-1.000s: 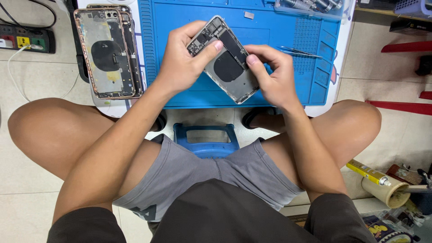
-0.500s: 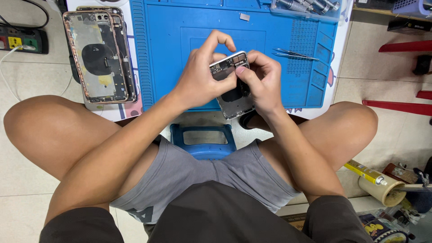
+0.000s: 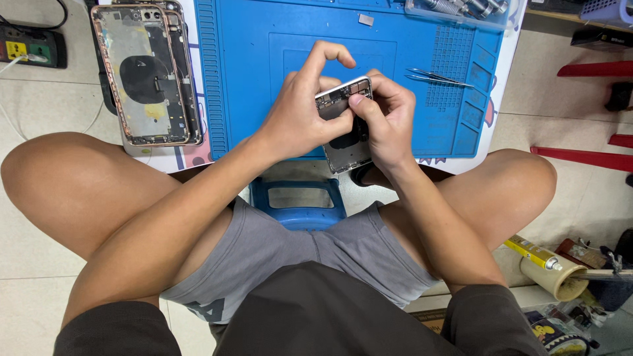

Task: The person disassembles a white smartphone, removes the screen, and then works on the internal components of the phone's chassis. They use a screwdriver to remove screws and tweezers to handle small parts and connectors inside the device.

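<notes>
I hold an opened phone housing [image 3: 344,132] in both hands, a little above the middle of the frame, over the near edge of the blue work mat [image 3: 264,72]. My left hand [image 3: 300,112] wraps the housing's left side, thumb pressed on its inner face, index finger arched up over the top. My right hand [image 3: 389,122] grips the right side, and its thumb tip sits on the upper corner of the housing beside the small circuit parts there. The housing is tilted, its top end pointing toward the upper right, its lower end hanging past the mat's edge above my lap. A dark round patch shows inside it, partly hidden by my right hand.

On the mat, just right of my right hand, lie thin metal tweezers [image 3: 438,78]. A second opened phone housing [image 3: 146,74] with a gold rim lies flat in the upper left of the frame, on the tabletop [image 3: 188,157] beside the mat. A blue stool [image 3: 298,201] shows between my knees. In the lower right, a yellow tube [image 3: 533,253] rests on a roll of tape [image 3: 557,280].
</notes>
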